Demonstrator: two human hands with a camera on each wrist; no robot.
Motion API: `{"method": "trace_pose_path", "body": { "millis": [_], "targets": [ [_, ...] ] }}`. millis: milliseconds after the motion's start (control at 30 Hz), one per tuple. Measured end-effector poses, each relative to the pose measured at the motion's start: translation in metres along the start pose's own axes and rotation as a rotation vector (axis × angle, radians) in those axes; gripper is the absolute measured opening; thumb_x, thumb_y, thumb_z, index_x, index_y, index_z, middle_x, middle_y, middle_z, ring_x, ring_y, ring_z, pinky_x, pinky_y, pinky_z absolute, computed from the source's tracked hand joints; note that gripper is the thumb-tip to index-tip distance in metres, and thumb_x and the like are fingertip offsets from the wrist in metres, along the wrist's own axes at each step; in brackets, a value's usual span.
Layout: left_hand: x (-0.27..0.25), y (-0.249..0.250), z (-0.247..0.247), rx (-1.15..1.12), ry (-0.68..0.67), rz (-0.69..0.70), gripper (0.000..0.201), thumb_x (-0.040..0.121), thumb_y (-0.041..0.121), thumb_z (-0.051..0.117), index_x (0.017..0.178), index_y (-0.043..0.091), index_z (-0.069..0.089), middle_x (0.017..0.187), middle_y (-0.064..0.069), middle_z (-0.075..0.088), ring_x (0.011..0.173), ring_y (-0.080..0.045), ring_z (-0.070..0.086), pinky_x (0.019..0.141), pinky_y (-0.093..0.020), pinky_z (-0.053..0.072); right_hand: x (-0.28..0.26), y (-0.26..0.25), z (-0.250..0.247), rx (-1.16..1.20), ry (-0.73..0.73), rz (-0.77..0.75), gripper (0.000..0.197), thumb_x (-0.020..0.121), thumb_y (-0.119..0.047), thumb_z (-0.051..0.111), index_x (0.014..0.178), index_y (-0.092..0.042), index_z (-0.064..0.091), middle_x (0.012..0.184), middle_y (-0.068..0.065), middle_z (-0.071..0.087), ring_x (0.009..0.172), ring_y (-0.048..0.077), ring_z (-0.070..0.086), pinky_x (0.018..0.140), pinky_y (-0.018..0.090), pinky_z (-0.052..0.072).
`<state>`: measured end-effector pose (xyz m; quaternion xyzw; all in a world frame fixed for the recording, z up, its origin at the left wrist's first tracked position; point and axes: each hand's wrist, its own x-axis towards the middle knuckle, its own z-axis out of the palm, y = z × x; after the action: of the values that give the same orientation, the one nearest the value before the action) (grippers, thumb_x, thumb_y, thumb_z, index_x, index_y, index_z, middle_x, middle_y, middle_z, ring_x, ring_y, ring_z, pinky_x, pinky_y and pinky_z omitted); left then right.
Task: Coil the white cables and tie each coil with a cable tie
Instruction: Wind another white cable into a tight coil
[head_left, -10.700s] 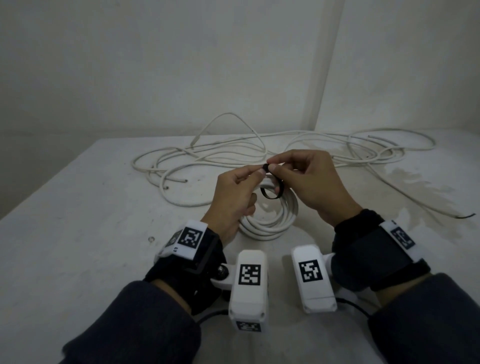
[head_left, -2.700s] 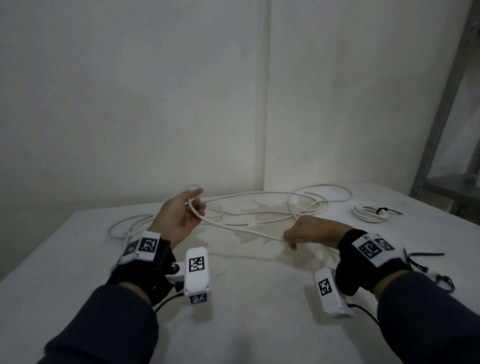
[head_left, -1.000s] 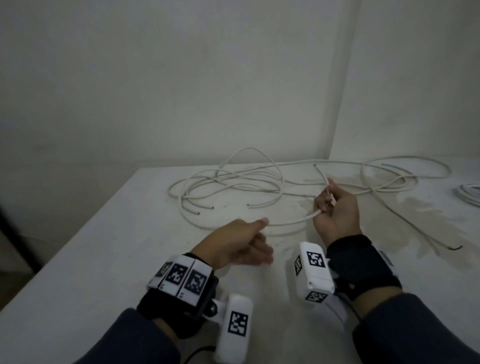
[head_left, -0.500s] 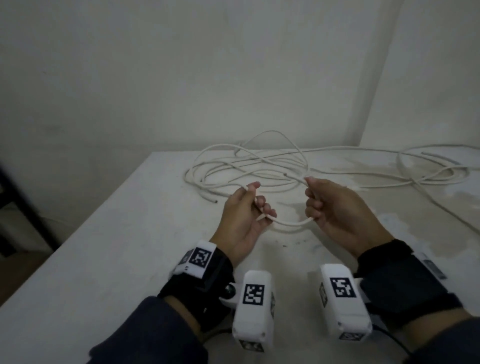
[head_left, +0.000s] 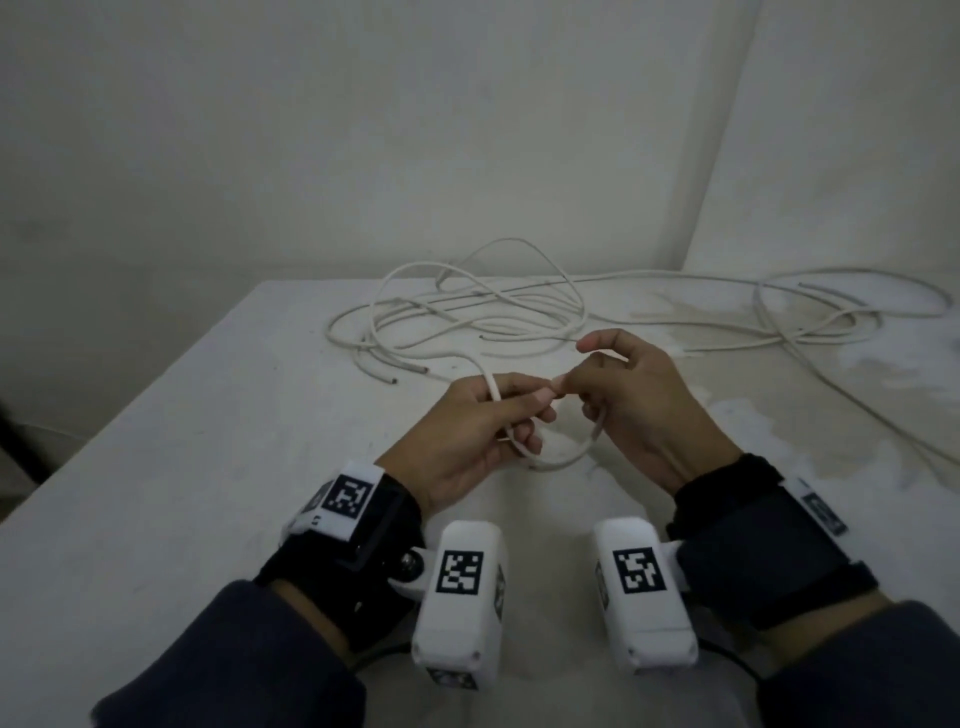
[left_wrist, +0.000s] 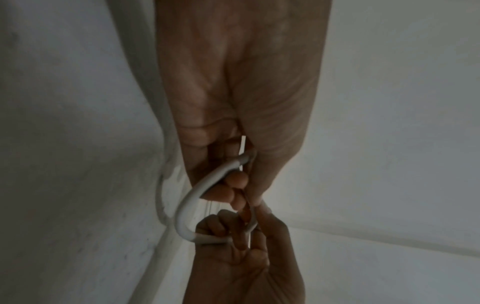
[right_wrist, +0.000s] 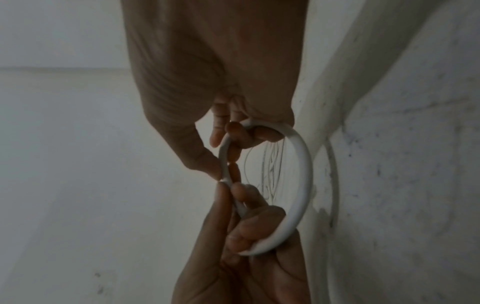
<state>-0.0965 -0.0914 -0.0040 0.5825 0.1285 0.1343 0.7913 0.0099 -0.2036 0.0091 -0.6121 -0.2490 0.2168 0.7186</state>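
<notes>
A white cable (head_left: 563, 457) is bent into one small loop between both hands above the near middle of the table. My left hand (head_left: 483, 421) grips it, thumb and fingers curled round the strand. My right hand (head_left: 618, 395) pinches the other side, fingertips touching the left thumb. The left wrist view shows the loop (left_wrist: 193, 197) curving from my left hand (left_wrist: 233, 185) to the right hand (left_wrist: 241, 242) below. The right wrist view shows the ring (right_wrist: 298, 185) running from my right hand (right_wrist: 233, 144) to the left hand (right_wrist: 241, 226). From the left hand the strand runs back to the loose tangle (head_left: 467, 317).
The white table (head_left: 182, 467) has its left edge and far left corner in view, with walls close behind. More loose white cable (head_left: 831, 312) sprawls along the far right of the table. Stains mark the surface on the right.
The hands have come together and the slack strand between them has closed into a small loop. Earlier, a tied coil was set aside and this cable was picked up.
</notes>
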Motion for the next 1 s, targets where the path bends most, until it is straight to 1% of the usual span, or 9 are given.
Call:
{"method": "trace_pose_path", "body": {
  "millis": [133,233,333,433,533,633,833,933,1000],
  "targets": [
    [-0.001,0.005,-0.003,-0.047,-0.02,-0.04,0.014,0.092,0.007,0.055,0.094,0.001,0.068,0.068,-0.002,0.06,0.051,-0.007,0.043,0.055,-0.017,0.049,-0.003,-0.001,0.001,0.083,-0.018,-0.049,0.032,0.071,0.012,0.071,0.085,-0.014,0.058,0.064,0.003,0.06,0.061,0.015,0.053,0.059,0.027,0.038],
    [0.0,0.009,-0.002,-0.213,-0.049,-0.045,0.02,0.096,0.01,0.048,0.094,0.0,0.065,0.066,-0.001,0.055,0.043,-0.003,0.039,0.053,-0.016,0.049,-0.003,-0.004,0.001,0.282,-0.041,-0.046,0.021,0.081,0.005,0.064,0.09,-0.013,0.06,0.074,0.004,0.065,0.068,0.014,0.057,0.062,0.023,0.044],
    [0.005,0.01,0.0,-0.458,0.021,0.025,0.022,0.098,0.012,0.044,0.094,0.002,0.063,0.066,0.0,0.057,0.041,-0.002,0.04,0.05,-0.014,0.047,-0.004,-0.009,0.001,0.442,-0.116,0.014,0.019,0.077,-0.011,0.065,0.096,-0.014,0.061,0.08,0.002,0.068,0.079,0.014,0.068,0.069,0.023,0.05],
    [0.01,0.009,-0.001,-0.576,0.126,0.097,0.021,0.099,0.014,0.044,0.093,0.005,0.063,0.066,0.001,0.062,0.043,-0.002,0.045,0.054,-0.013,0.048,-0.007,-0.008,0.006,0.246,-0.167,0.044,0.013,0.087,-0.021,0.061,0.098,-0.015,0.065,0.085,0.002,0.069,0.08,0.015,0.069,0.07,0.026,0.052],
    [0.01,0.005,-0.003,-0.429,0.145,0.119,0.022,0.1,0.016,0.043,0.092,0.007,0.062,0.076,-0.002,0.067,0.056,-0.006,0.056,0.065,-0.019,0.049,-0.009,-0.005,0.008,0.106,-0.168,0.021,0.019,0.098,-0.021,0.05,0.101,-0.017,0.068,0.074,-0.002,0.068,0.073,0.01,0.066,0.068,0.023,0.05],
    [0.01,0.001,-0.004,-0.18,0.137,0.085,0.022,0.096,0.016,0.05,0.095,0.005,0.068,0.091,-0.005,0.067,0.073,-0.009,0.054,0.069,-0.022,0.039,-0.009,-0.006,0.005,0.156,-0.118,0.007,0.022,0.099,-0.022,0.048,0.104,-0.016,0.069,0.073,-0.004,0.068,0.074,0.006,0.067,0.073,0.023,0.05],
    [0.008,-0.003,-0.006,-0.053,0.122,0.111,0.033,0.093,0.013,0.055,0.11,-0.014,0.062,0.08,-0.006,0.064,0.066,-0.006,0.052,0.058,-0.014,0.041,-0.008,-0.005,0.002,0.238,-0.15,0.127,0.022,0.097,-0.023,0.05,0.11,-0.018,0.068,0.089,0.007,0.074,0.083,0.016,0.071,0.076,0.028,0.057],
    [0.006,-0.003,-0.006,0.01,0.157,0.134,0.026,0.091,0.017,0.06,0.105,-0.002,0.069,0.096,-0.013,0.072,0.073,-0.006,0.058,0.06,-0.014,0.04,-0.008,-0.004,0.003,0.237,-0.164,0.159,0.021,0.095,-0.014,0.054,0.113,-0.016,0.065,0.088,0.01,0.075,0.08,0.021,0.072,0.074,0.029,0.06],
    [0.008,-0.004,-0.009,0.014,0.182,0.134,0.021,0.089,0.018,0.062,0.1,0.002,0.071,0.087,-0.012,0.069,0.069,-0.009,0.052,0.057,-0.016,0.038,-0.009,-0.003,0.003,0.178,-0.189,0.117,0.031,0.088,-0.009,0.064,0.118,-0.018,0.062,0.089,0.012,0.075,0.082,0.02,0.072,0.076,0.03,0.059]
  ]
}}
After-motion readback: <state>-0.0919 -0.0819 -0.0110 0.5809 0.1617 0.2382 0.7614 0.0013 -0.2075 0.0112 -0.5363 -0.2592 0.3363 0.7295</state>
